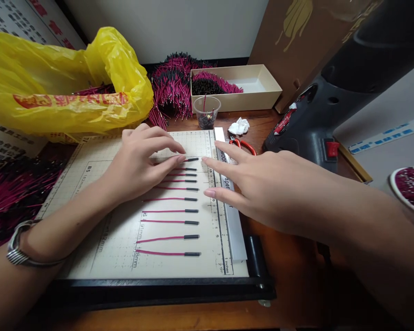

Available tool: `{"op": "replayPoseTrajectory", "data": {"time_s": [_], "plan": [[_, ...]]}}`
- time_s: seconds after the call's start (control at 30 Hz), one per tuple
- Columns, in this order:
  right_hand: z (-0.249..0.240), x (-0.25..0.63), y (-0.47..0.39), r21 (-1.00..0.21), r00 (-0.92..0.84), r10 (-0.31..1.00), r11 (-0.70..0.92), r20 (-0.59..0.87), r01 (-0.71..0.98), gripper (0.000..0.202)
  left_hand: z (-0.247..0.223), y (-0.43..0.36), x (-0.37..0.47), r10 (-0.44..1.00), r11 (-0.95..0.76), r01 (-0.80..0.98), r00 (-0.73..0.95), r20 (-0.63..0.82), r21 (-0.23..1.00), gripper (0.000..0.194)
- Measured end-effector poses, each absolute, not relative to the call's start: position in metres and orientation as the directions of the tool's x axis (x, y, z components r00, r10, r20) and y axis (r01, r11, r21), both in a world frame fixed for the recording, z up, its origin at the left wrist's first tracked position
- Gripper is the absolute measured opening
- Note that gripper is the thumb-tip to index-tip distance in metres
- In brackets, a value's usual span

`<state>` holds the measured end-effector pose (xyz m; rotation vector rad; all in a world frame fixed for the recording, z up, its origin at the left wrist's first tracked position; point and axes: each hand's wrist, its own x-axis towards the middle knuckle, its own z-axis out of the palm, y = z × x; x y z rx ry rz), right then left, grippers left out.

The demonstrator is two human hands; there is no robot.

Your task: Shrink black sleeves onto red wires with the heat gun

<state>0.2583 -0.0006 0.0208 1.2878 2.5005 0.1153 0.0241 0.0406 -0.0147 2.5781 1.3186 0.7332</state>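
Observation:
My left hand lies over the upper part of a gridded paper trimmer board, thumb and forefinger pinched on the topmost red wire, whose black sleeve points right. Below it, several red wires with black sleeves lie in a column, roughly parallel, sleeved ends lined up on the right. My left hand hides the left ends of the upper wires. My right hand reaches in from the right, fingers spread and holding nothing. Its fingertips are at the ruler by a white strip, just right of the sleeves.
Behind the board stand a clear plastic cup, a cream box of wires and a wire heap. A yellow bag is at left. Crumpled tissue, red-handled pliers and a dark heat gun are at right.

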Motion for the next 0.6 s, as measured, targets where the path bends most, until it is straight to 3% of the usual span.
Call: {"op": "replayPoseTrajectory", "data": {"time_s": [0.37,0.6], "plan": [[0.020,0.257,0.001,0.174,-0.497,0.809,0.564,-0.315,0.807,0.070,-0.017,0.053,0.031,0.869,-0.458,0.627,0.465,0.169,0.630,0.024],[0.017,0.257,0.002,0.188,-0.477,0.821,0.547,-0.314,0.816,0.071,-0.020,0.055,0.031,0.869,-0.435,0.599,0.474,0.141,0.673,0.022]]}}
